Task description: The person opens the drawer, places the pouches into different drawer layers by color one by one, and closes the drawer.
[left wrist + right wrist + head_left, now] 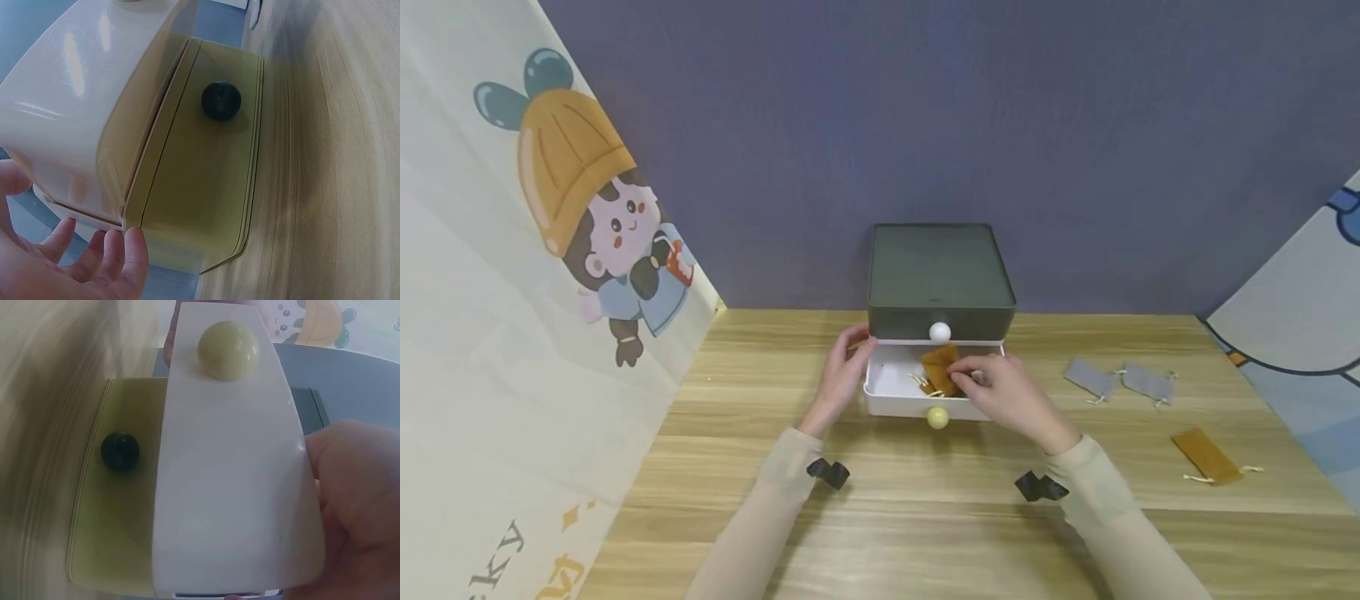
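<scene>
Small drawer unit (942,279) sits at the back edge of the table (925,517), against the purple wall, dark top, white-knob drawer (940,332) shut. The white drawer (887,392) with the yellow knob (937,417) is pulled out toward the person, so its inside is reachable from above. Left hand (838,379) lies along the drawer's left wall, fingers fairly straight and resting on it, not wrapped round anything; reads as bracing the drawer so it doesn't slide or skew. Left wrist view backs this: fingertips (128,247) touch the lower corner of the casing, palm open. Right hand (1011,396) is over the drawer's right side, fingers curled on the brown pouch (942,368), which is inside the drawer, centre-right, drawstring ends trailing on the drawer floor. Pouch is partly upright, so probably held rather than lying free; exact pinch point is hidden by the fingers. Right wrist view only shows the drawer front and knob (228,350), plus a lower yellowish drawer with a dark knob (120,450), shut. Toward the table's right edge: two grey pouches (1120,382) side by side near the back, another brown pouch (1206,456) nearer the front, well apart from the unit, all within right-hand reach.
</scene>
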Tool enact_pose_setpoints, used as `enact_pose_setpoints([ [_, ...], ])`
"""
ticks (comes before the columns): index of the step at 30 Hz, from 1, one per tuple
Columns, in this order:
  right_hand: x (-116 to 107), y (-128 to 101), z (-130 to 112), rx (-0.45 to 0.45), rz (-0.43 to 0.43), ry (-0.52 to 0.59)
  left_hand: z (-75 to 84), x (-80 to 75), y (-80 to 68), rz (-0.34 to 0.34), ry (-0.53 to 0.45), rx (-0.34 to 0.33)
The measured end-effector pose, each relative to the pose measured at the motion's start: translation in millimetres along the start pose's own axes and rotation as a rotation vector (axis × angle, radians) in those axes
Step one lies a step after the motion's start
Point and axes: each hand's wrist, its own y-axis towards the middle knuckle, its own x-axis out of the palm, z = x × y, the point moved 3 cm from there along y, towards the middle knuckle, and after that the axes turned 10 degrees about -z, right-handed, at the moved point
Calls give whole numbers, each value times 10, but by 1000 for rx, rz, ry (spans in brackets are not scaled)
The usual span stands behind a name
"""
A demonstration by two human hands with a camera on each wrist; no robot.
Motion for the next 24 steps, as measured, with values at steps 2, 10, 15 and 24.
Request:
enact_pose_setpoints([
  [2,-6,2,-3,-9,-11,-25,1,-6,0,4,5,0],
  [10,-4,-4,0,-15,-42,-30,-13,-13,-13,2,20,-2],
  [15,1,-61,17,-12,-3,43,-12,-5,-17,7,26,-2],
  [24,-64,-178,33,-9,67,139,-10,5,-8,6,25,0],
])
